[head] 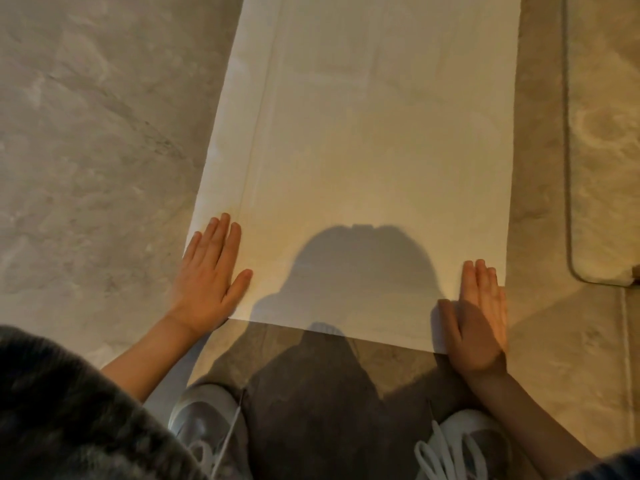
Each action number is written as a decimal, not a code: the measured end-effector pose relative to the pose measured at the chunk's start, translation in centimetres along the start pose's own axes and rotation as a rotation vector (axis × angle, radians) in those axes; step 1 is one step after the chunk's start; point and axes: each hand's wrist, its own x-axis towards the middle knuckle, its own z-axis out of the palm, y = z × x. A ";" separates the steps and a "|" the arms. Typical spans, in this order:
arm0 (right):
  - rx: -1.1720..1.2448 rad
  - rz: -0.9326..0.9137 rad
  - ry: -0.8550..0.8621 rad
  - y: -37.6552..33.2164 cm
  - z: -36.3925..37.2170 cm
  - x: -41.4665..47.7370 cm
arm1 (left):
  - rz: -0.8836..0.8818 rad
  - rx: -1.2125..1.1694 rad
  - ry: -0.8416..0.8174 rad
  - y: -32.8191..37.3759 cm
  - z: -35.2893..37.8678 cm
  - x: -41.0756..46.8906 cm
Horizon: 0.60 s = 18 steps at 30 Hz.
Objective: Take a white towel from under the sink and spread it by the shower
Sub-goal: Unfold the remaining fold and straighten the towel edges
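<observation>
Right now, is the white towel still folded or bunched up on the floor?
No, the white towel lies flat on the floor, with the left hand and right hand pressed palm-down on its near corners.

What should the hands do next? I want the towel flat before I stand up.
Probably lift both palms straight up. The white towel already lies flat and unwrinkled on the tile floor, with the left hand and right hand pressed open on its two near corners. The strip along its left edge looks like a hem, not a fold.
</observation>
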 end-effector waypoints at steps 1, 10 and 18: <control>0.001 -0.032 0.005 -0.5 0.0 0.3 | 0.028 0.009 0.007 0.3 -0.1 0.2; -0.001 -0.222 0.017 -3.2 1.1 2.3 | 0.196 0.036 -0.016 2.4 0.5 2.3; 0.192 -0.269 -0.079 -5.5 -7.1 6.4 | 0.163 -0.171 -0.006 3.5 -5.4 4.8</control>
